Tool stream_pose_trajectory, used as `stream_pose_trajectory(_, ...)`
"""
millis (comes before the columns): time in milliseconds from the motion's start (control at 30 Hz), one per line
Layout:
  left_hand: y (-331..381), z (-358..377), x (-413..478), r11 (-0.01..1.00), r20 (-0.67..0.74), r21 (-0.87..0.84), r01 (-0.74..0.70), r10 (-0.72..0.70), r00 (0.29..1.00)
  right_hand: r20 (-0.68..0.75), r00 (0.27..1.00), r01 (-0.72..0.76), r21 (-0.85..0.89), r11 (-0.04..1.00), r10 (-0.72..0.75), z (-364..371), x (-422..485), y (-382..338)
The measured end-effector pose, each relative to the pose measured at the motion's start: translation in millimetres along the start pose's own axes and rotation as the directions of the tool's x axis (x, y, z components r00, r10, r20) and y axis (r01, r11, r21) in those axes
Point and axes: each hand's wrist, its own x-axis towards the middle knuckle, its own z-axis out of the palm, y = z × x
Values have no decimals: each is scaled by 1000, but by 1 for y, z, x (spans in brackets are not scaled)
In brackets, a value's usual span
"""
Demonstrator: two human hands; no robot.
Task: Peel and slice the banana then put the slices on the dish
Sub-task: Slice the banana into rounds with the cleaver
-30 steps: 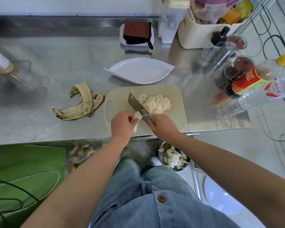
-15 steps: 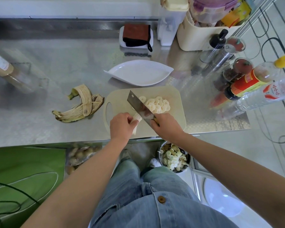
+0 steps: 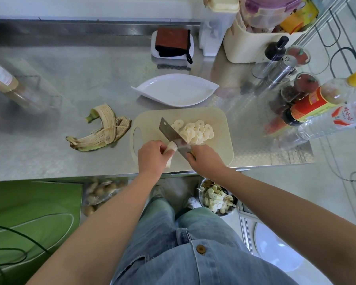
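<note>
Now, on the brushed steel counter [image 3: 70, 89], the beige plastic cutting board [image 3: 218, 124] lies just in front of the white leaf-shaped dish [image 3: 173, 93], which holds nothing yet. The right hand [image 3: 207, 159] is wrapped round the handle of the steel cleaver [image 3: 169, 130]. The left hand [image 3: 151, 155] curls round the short peeled banana stub [image 3: 171, 148] on the board. The pale round slices [image 3: 195, 131] are heaped beyond the blade. With so little stub left, fingertips should tuck back, and cuts should drop straight and even.
</note>
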Motion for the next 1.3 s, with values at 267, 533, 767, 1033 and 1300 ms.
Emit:
stream_pose_trajectory(267, 0, -1, -2, 1000, 0, -12, 7, -7, 1000, -68, 997, 31, 60, 998, -27, -4, -3, 5)
stream_pose_trajectory(533, 0, -1, -2, 1000, -5, -19, -4, 4, 1000, -80, 994, 81, 39, 996, -78, -17, -1, 0)
stream_pose_trajectory(767, 0, 0, -1, 1000, 2, -31, 3, -3, 1000, -51, 998, 43, 31, 999, -41, -13, 0, 0)
stream_pose_trajectory(1033, -1, 0, -1, 999, 8, -34, 13, -13, 1000, -51, 999, -6, 27, 1000, 7, 2, 0, -3)
stream_pose_trajectory(1300, 0, 0, -2, 1000, 10, -23, 20, -20, 1000, -11, 1000, 4, -18, 1000, -4, -1, 3, -6)
